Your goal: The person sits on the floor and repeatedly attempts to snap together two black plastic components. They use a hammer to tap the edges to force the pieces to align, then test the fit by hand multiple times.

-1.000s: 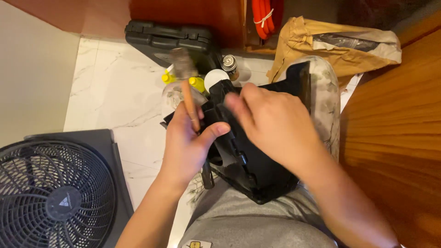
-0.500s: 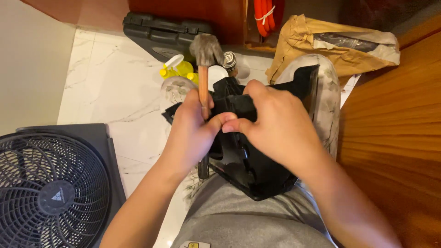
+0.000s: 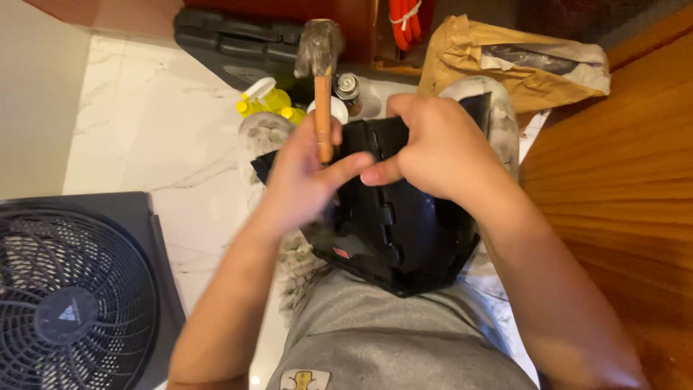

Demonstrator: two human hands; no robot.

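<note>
Down at the far left, a black floor fan [image 3: 72, 303] with a round grille sits on the white marble floor [image 3: 151, 137]. Next over, the left hand [image 3: 307, 177] comes up from the lower middle; its fingers [image 3: 346, 167] are wrapped around the wooden handle of a hammer [image 3: 322, 79], which stands nearly upright with its dull metal head at the top of the view. Just behind the hammer lie a yellow spray bottle [image 3: 263, 100], a small metal-capped can [image 3: 347, 87] and a black plastic tool case [image 3: 238, 43] against the wall.

In the middle, a black tool pouch [image 3: 404, 224] rests on the person's lap, over grey shorts [image 3: 390, 347]. The left thumb and forefinger meet the right hand's fingertips at the pouch's upper edge. The right hand [image 3: 440, 148] is curled down over the top of the pouch, fingers closed on its rim, knuckles facing the camera.

Farther right, a crumpled brown paper bag [image 3: 505, 68] lies beyond the pouch, with an orange bundle [image 3: 406, 18] above it. A reddish wooden panel [image 3: 621, 195] fills the right edge.
</note>
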